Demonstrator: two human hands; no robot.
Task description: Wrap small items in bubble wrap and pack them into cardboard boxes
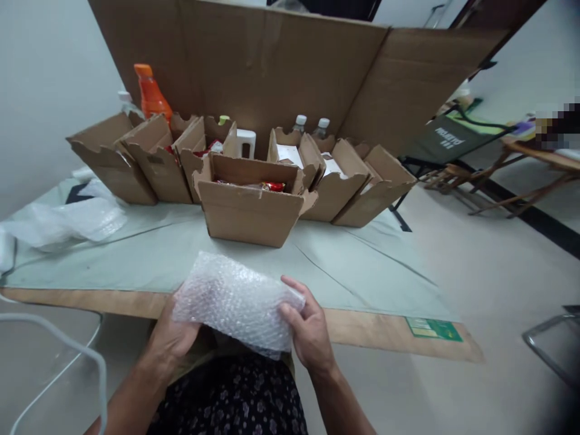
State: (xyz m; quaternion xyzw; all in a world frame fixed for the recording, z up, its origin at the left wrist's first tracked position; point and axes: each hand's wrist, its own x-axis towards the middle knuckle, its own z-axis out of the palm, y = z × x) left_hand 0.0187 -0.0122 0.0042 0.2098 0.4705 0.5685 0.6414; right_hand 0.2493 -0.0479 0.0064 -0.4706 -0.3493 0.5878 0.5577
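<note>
A sheet of bubble wrap (240, 302), folded or doubled into a flat rectangle, is held in front of me at the table's near edge. My left hand (174, 332) grips its left end, with the fingers mostly hidden behind the plastic. On the right side, my right hand (310, 329) pinches the other end between thumb and fingers. Just beyond the wrap stands an open cardboard box (251, 208) with red wrapped packets (273, 186) inside.
Several open cardboard bins (156, 157) line the table's back, before a tall cardboard panel (281, 66). An orange bottle (153, 93) stands at back left. Loose clear plastic wrapping (67, 220) lies on the pale green cloth (149, 260). A white cable (58, 332) loops at lower left.
</note>
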